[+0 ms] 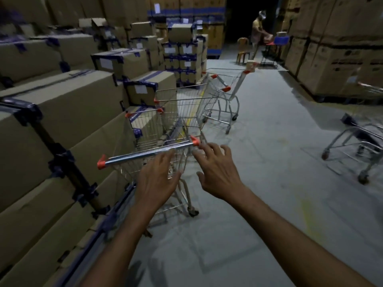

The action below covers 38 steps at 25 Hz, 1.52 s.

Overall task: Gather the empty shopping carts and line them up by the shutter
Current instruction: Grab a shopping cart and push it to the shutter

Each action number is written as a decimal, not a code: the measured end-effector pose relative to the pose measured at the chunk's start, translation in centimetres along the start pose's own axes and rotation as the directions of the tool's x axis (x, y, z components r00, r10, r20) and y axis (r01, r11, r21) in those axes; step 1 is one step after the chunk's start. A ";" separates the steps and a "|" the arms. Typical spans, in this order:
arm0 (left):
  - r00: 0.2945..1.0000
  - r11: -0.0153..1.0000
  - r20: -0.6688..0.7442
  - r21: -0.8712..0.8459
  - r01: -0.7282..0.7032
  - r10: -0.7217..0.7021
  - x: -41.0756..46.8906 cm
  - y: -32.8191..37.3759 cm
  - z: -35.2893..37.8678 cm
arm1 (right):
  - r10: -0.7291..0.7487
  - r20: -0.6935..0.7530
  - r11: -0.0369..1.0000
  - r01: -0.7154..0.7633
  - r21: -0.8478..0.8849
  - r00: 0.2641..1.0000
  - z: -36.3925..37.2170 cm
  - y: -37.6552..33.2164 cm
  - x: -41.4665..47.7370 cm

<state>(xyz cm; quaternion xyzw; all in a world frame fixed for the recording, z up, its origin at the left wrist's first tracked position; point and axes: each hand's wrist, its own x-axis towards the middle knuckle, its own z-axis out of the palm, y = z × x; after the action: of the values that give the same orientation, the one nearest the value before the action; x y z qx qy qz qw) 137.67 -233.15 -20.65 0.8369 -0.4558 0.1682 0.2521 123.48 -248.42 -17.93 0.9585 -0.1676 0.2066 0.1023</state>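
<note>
Near the left wall of stacked cartons (62, 112), the nearest shopping cart (182, 112) is standing on the concrete floor (269, 183). Its wire basket is looking empty and its chrome handle bar (149, 153) is facing you.

You are holding both hands outstretched at that bar, set apart from each other and gripping nothing. Your left hand (157, 181) is hovering with straight fingers, the tips overlapping the middle of the bar. Your right hand (217, 170) is spreading its fingers just beside the bar's right orange end cap (194, 141). Blur is hiding whether any fingertip is touching metal.

A second cart (226, 81) is waiting farther off, just past the first cart's far end, and a third cart (335, 141) is sitting well apart at the right. No shutter is showing.

Judged as a load, this cart is probably behaving as a light, stiff wire frame that is rolling freely on small castors, so you are steering it rather than lifting it. The polished bar is likely offering a slick surface, so wrapping fingers and thumb fully round it is advisable, with the hands spaced toward the two capped ends for leverage. Cartons are crowding the cart's left flank, so a swivelling castor could be swinging the basket into them.
</note>
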 end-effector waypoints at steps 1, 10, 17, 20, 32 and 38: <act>1.000 0.999 0.005 0.036 0.024 -0.024 0.7 -0.6 0.5 | -0.025 0.016 1.000 0.025 0.010 1.000 1.0 0.2 1.5; 0.986 0.938 0.087 0.329 0.110 -0.146 7.7 -11.2 6.2 | -0.175 0.099 0.983 0.168 0.079 0.979 11.5 -2.6 14.9; 0.911 0.913 0.302 0.375 0.157 -0.281 12.8 -19.6 10.6 | -0.087 0.371 0.983 0.018 0.184 0.925 19.4 -5.2 23.1; 0.879 0.921 0.381 0.360 0.145 -0.287 12.7 -22.1 12.9 | -0.112 0.509 0.985 0.028 0.170 0.853 22.4 -5.6 23.8; 0.897 0.931 0.349 0.333 0.151 -0.270 13.1 -22.9 15.8 | -0.053 0.443 0.984 -0.028 0.174 0.895 25.8 -4.9 23.7; 0.870 0.923 0.407 0.362 0.126 -0.279 11.6 -18.4 14.9 | -0.059 0.507 0.988 -0.023 0.154 0.860 24.3 -2.6 22.1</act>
<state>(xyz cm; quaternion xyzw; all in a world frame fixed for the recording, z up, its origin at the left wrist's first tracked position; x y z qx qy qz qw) 160.15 -241.20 -31.82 0.9263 -0.3763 0.0144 0.0148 152.21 -258.66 -30.47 0.9855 -0.1632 -0.0432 -0.0182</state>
